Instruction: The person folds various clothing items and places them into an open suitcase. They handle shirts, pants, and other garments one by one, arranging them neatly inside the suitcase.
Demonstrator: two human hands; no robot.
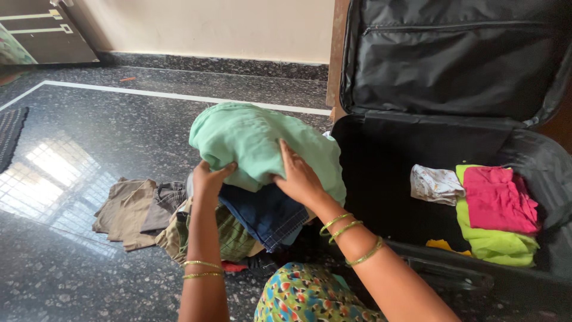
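Both my hands hold a mint-green garment [250, 140] lifted above a pile of clothes on the floor. My left hand [208, 179] grips its lower left edge. My right hand [298, 176] presses on its lower right side, fingers spread over the cloth. Directly beneath lies a folded dark blue denim piece [268, 214] on a green checked cloth [232, 235]. An open black suitcase [381, 161] stands just right of the pile.
In the suitcase lie a pink cloth [497, 200] on a lime-green one [491, 241], a white printed cloth [435, 183] and a yellow piece [444, 245]. Brown and grey clothes [128, 211] spread left on the dark stone floor. A mat [11, 134] lies far left.
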